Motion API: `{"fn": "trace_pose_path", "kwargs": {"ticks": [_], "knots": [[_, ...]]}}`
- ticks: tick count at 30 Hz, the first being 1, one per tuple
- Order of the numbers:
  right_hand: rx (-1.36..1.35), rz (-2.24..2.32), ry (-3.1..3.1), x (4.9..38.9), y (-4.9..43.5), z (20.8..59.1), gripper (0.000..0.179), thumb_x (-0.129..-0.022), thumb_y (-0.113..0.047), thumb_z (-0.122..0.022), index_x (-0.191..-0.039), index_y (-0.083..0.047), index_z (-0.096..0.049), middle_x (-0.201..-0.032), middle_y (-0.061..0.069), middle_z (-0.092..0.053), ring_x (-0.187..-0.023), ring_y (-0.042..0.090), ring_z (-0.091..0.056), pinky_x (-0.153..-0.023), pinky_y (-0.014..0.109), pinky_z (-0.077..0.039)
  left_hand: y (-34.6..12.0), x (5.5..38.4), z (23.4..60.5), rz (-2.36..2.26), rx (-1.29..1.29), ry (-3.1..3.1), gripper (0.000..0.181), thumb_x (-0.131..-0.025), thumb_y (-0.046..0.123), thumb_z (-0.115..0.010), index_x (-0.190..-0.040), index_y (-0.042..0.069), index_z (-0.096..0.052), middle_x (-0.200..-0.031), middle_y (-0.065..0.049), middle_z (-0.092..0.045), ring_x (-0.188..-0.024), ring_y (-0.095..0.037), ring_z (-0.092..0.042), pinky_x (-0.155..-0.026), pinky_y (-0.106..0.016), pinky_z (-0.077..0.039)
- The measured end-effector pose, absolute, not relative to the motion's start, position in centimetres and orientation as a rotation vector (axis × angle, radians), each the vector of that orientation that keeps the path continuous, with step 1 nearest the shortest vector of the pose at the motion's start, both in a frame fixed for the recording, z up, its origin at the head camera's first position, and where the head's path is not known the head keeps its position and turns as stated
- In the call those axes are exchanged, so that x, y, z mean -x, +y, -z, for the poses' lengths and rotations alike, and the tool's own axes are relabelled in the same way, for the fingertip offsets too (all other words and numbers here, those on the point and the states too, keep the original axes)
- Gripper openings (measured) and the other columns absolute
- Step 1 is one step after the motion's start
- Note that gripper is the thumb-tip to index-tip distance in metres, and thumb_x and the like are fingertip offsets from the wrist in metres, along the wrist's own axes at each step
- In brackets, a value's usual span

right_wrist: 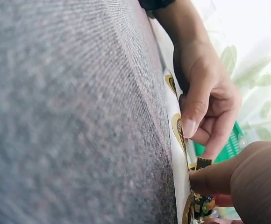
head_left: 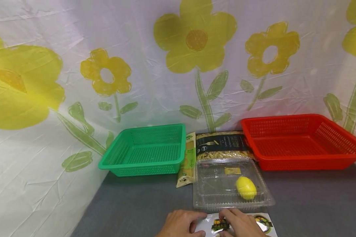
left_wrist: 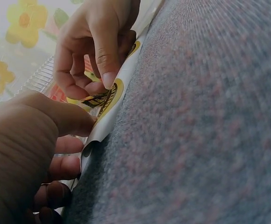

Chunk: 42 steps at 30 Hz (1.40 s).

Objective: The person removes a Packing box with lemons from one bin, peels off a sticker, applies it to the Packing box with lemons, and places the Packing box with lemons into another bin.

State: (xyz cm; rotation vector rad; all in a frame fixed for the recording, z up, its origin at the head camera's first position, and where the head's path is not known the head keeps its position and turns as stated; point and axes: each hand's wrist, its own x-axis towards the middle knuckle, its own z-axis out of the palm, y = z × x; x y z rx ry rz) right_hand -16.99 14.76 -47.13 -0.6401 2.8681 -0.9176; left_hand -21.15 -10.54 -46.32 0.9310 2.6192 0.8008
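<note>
A white sheet of round labels (head_left: 265,221) lies at the near edge of the table, its corner bent up in the left wrist view. My left hand (head_left: 179,224) grips the sheet's left side, thumb (left_wrist: 77,119) on top and fingers at the edge. The thumb and fingertips of my right hand (head_left: 240,223) pinch at a black-and-gold fruit sticker (head_left: 220,225), part of which stands up from the sheet (right_wrist: 180,179). Just beyond the hands is a clear plastic clamshell box (head_left: 216,187) with a yellow lemon (head_left: 246,188); whether its lid is fastened is unclear.
A green basket (head_left: 145,168) stands back left, and a red basket (head_left: 308,163) back right. Between them lie a pasta bag (head_left: 222,144) and a long green-and-yellow packet (head_left: 187,164). A small yellow packet (head_left: 232,171) shows at the box. Behind hangs a flowered cloth (head_left: 154,98).
</note>
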Motion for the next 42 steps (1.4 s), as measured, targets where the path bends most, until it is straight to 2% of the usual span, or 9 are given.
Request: {"fn": "trace_pose_path", "kwargs": {"ticks": [5,14,19,22,26,30,37,42], "knots": [[0.703,0.968,2.844,16.9,15.0,47.3,0.024,-0.089,-0.034,-0.077,-0.106,-0.026,-0.062,-0.098,-0.01,-0.057,-0.072,-0.001,-0.047,-0.056,0.028,-0.042,-10.6,21.1,46.4,-0.78,-0.938,2.632,0.036,-0.089,0.035,-0.077,-0.124,0.028,-0.073,-0.058,0.018,-0.043,-0.049,0.002,-0.036,-0.046,-0.021,-0.028],[0.727,1.258,2.859,16.1,14.1,47.4,0.014,-0.092,-0.016,-0.074,-0.098,-0.025,-0.064,-0.081,-0.019,-0.053,-0.063,-0.005,-0.046,-0.054,0.023,-0.041,-10.9,20.9,46.8,-0.75,-1.087,2.685,0.035,-0.092,0.038,-0.073,-0.124,0.023,-0.074,-0.058,0.021,-0.041,-0.05,0.006,-0.035,-0.046,-0.017,-0.031],[0.845,1.378,2.8,16.0,14.1,47.2,0.014,-0.093,-0.008,-0.071,-0.107,-0.009,-0.07,-0.078,-0.019,-0.062,-0.058,-0.008,-0.048,-0.052,0.021,-0.043,-10.7,20.5,46.6,-0.683,-1.052,2.701,0.035,-0.093,0.042,-0.07,-0.122,0.022,-0.074,-0.061,0.021,-0.042,-0.052,0.006,-0.037,-0.048,-0.018,-0.035],[0.997,1.386,2.859,16.0,14.1,47.2,0.018,-0.088,-0.002,-0.072,-0.106,-0.003,-0.074,-0.076,-0.018,-0.062,-0.06,-0.01,-0.047,-0.053,0.017,-0.043,-10.6,20.3,46.2,-0.636,-1.012,2.705,0.033,-0.093,0.042,-0.07,-0.121,0.024,-0.074,-0.064,0.02,-0.044,-0.054,0.005,-0.039,-0.049,-0.019,-0.037],[1.136,1.364,2.95,16.1,14.3,46.7,0.016,-0.082,0.004,-0.074,-0.093,-0.008,-0.077,-0.073,-0.018,-0.06,-0.062,-0.011,-0.045,-0.053,0.014,-0.042,-10.2,19.9,45.6,-0.571,-0.972,2.732,0.028,-0.092,0.037,-0.073,-0.117,0.025,-0.075,-0.065,0.019,-0.046,-0.056,0.004,-0.041,-0.05,-0.02,-0.039],[1.142,1.332,2.899,16.4,14.5,45.7,0.015,-0.084,0.002,-0.074,-0.086,-0.013,-0.072,-0.074,-0.016,-0.062,-0.064,-0.01,-0.048,-0.053,0.017,-0.044,-9.9,19.4,44.7,-0.552,-0.973,2.758,0.019,-0.091,0.03,-0.075,-0.109,0.023,-0.077,-0.064,0.018,-0.047,-0.056,0.004,-0.042,-0.051,-0.019,-0.039],[1.095,1.368,2.73,17.0,15.2,42.8,0.01,-0.089,-0.004,-0.073,-0.088,-0.014,-0.072,-0.079,-0.015,-0.067,-0.068,-0.008,-0.055,-0.056,0.02,-0.048,-9.2,19.1,42.3,-0.687,-1.306,2.776,0.014,-0.098,0.027,-0.067,-0.105,0.02,-0.077,-0.071,0.018,-0.06,-0.059,0.012,-0.046,-0.051,-0.01,-0.038],[1.039,1.472,2.706,17.2,15.6,40.0,0.012,-0.091,-0.005,-0.073,-0.089,-0.016,-0.071,-0.079,-0.013,-0.068,-0.069,-0.004,-0.06,-0.057,0.023,-0.052,-8.3,19.5,40.5,-0.898,-1.483,2.786,0.01,-0.097,0.018,-0.067,-0.092,0.018,-0.076,-0.078,0.013,-0.066,-0.065,0.014,-0.052,-0.058,-0.004,-0.039]]}}
